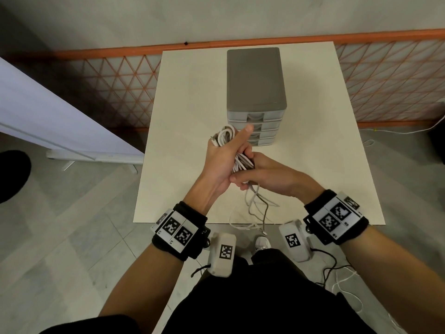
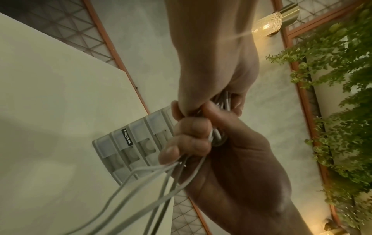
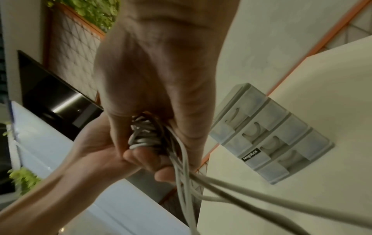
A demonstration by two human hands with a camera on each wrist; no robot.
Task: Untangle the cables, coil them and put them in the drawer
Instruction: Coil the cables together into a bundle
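A bundle of white cables [image 1: 226,135] is held above the cream table [image 1: 192,112], just in front of the grey drawer unit [image 1: 255,92]. My left hand [image 1: 220,162] grips the bundle, with coiled loops sticking out past its thumb. My right hand [image 1: 267,175] grips the same bundle from the right, touching the left. Loose strands [image 1: 255,208] hang over the table's front edge. Every drawer front [image 3: 271,136] is closed. The left wrist view shows right hand fingers [image 2: 191,138] curled round the strands [image 2: 149,190]. The right wrist view shows the wound coil [image 3: 142,135] between both hands.
A white board on a stand [image 1: 53,116] leans at the left of the table. A dark object [image 1: 12,174] lies on the floor at far left. A thin white cord [image 1: 395,132] runs over the floor at right. My shoe [image 1: 262,242] shows below the table edge.
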